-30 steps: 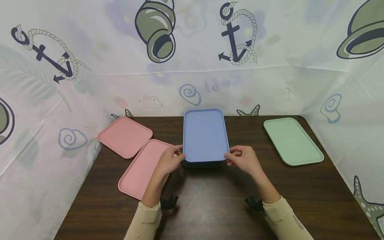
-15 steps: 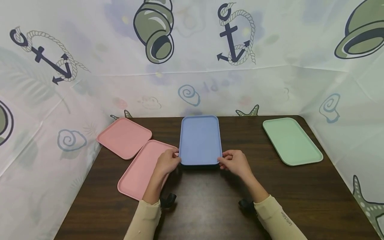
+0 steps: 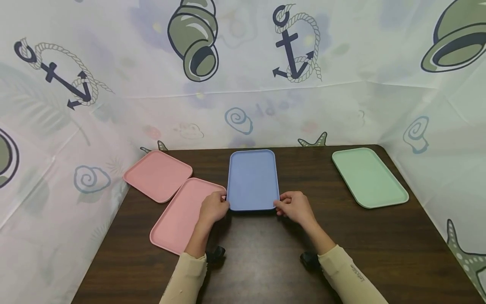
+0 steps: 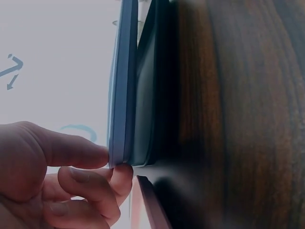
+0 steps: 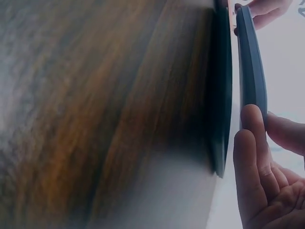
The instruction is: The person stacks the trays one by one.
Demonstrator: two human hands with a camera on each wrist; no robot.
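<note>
A rectangular blue tray (image 3: 253, 180) with rounded corners is held at its near corners by both hands. My left hand (image 3: 213, 207) pinches the near left corner between thumb and fingers. At the near right corner, my right hand (image 3: 298, 207) has its thumb on top and fingers below. Both wrist views show a dark tray (image 4: 145, 105) lying on the table under the blue one, with a narrow gap between them. From the head view that lower tray is almost wholly covered.
Two pink trays, a far one (image 3: 157, 175) and a nearer one (image 3: 184, 215), lie on the left of the dark wooden table (image 3: 258, 261). The nearer one reaches under my left forearm. A green tray (image 3: 370, 177) lies at the right. A printed cloth (image 3: 243, 76) stands behind.
The blue tray has come down and slightly toward me and to the left, close over the dark tray. Both hands moved with it and kept their hold.
</note>
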